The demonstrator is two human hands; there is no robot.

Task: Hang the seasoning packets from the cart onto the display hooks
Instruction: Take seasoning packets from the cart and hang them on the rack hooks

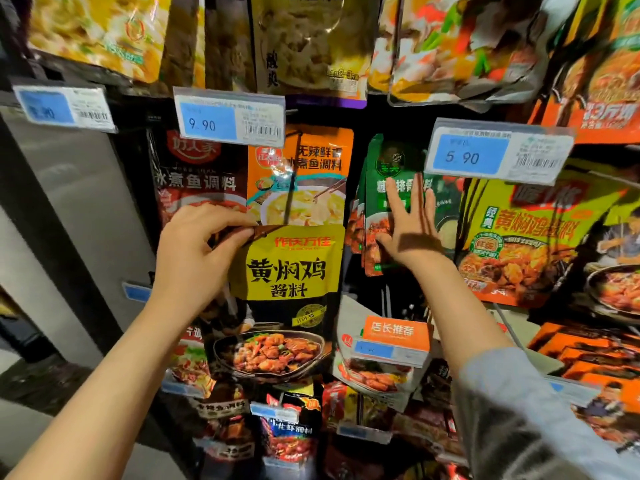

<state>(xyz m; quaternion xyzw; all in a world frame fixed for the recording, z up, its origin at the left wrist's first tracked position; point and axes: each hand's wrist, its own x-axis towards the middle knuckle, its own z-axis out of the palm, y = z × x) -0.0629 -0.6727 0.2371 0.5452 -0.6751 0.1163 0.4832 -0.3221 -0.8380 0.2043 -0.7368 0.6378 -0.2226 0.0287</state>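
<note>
I stand close to a store display wall crowded with hanging seasoning packets. My left hand (197, 247) pinches the top edge of a glossy yellow-and-black plastic seasoning packet (287, 299) between thumb and curled fingers, holding it upright in front of the display. Its lower half shows a dark pan of braised chicken. The packet's top sits just below an orange plastic packet picturing fish soup (304, 174), which hangs behind it on a thin dark metal hook (291, 188).

My right hand (410, 230) is spread flat, fingers straight and slightly fanned, pressing against a row of dark green packets (381, 188) hanging just to the right of the orange one. A grey sleeve (526, 417) covers my right forearm (my left arm is bare).

Above the orange packet is a clear plastic price tag with a blue label reading 9.90 (228, 119). Another blue-labelled tag reading 5.90 (498, 155) hangs to the right of my right hand's fingertips. Below it hangs a large yellow-green packet with orange lettering (526, 237). An orange shelf sign (394, 332) sits lower, between my forearms.
</note>
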